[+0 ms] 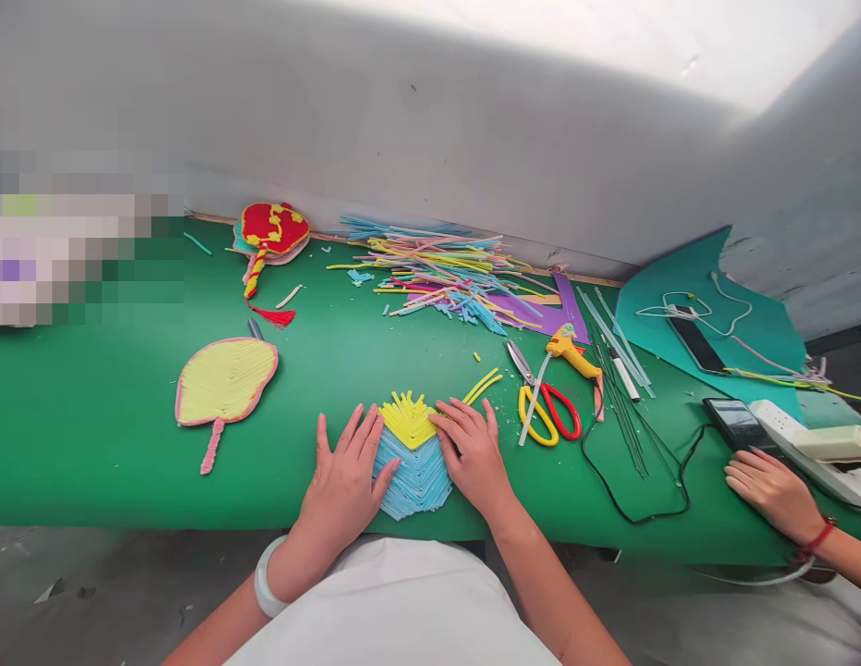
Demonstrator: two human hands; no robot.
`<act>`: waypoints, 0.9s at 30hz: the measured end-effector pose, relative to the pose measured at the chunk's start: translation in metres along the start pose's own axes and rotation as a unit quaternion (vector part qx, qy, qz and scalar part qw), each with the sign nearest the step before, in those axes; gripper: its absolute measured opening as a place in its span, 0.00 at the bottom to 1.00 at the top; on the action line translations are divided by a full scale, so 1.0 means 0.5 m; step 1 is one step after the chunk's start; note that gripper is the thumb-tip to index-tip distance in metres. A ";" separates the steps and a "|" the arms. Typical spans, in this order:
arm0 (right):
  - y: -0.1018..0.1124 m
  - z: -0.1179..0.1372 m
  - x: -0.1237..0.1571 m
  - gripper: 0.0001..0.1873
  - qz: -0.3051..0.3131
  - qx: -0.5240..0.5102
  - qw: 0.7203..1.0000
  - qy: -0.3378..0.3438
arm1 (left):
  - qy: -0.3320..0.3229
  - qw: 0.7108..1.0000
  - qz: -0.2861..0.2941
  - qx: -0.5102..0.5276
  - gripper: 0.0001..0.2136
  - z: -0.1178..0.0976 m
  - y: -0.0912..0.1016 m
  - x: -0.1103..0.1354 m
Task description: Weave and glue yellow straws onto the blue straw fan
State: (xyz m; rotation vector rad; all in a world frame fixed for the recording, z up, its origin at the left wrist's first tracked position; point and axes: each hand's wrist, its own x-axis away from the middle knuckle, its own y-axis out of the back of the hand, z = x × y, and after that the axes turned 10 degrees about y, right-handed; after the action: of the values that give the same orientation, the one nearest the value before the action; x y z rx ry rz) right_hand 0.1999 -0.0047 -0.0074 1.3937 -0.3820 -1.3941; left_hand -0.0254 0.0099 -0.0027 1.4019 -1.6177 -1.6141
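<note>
A fan-shaped panel of pipe cleaners lies on the green table in front of me, with blue rows (417,481) below and yellow rows (408,421) in a V pattern above. Loose yellow ends stick up along its top. My left hand (343,472) rests along its left edge, fingers stretched out and thumb over the blue part. At the upper right edge, my right hand (472,453) touches the yellow rows with its fingers apart and slightly bent. Just beyond those fingers, yellow pipe cleaners (483,384) show on the table.
A yellow fan with pink edging (226,381) lies left; a red fan (274,228) lies behind it. Loose pipe cleaners (436,268) are piled at the back. Scissors (547,412), a glue gun (572,351) and its cord lie right. Another person's hand (773,495) is beside a phone (739,425).
</note>
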 end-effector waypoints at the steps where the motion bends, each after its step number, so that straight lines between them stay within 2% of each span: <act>1: 0.000 0.000 0.000 0.14 0.002 0.001 1.000 0.000 | -0.001 1.000 0.001 0.000 0.27 0.000 0.000 0.000; 8: 0.007 0.003 -0.003 0.18 -0.012 -0.007 1.000 -0.003 | 0.001 1.000 -0.015 0.002 0.30 -0.002 0.003 -0.001; 14: 0.013 0.008 -0.005 0.22 -0.024 -0.005 1.000 0.005 | -0.061 0.998 0.017 -0.007 0.29 -0.002 0.008 -0.002; 20: 0.003 -0.006 0.002 0.25 -0.104 0.015 0.993 -0.058 | -0.125 0.992 0.034 -0.002 0.30 0.005 0.018 -0.002; 27: 0.001 -0.009 0.003 0.25 -0.120 0.002 0.989 -0.082 | -0.132 0.990 0.052 0.013 0.30 0.006 0.015 -0.004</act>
State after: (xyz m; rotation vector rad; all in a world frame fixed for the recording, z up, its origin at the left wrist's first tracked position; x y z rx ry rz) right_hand 0.2044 -0.0044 -0.0088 1.3658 -0.3312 -1.7121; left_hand -0.0297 0.0114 0.0045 1.1326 -1.8332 -1.7818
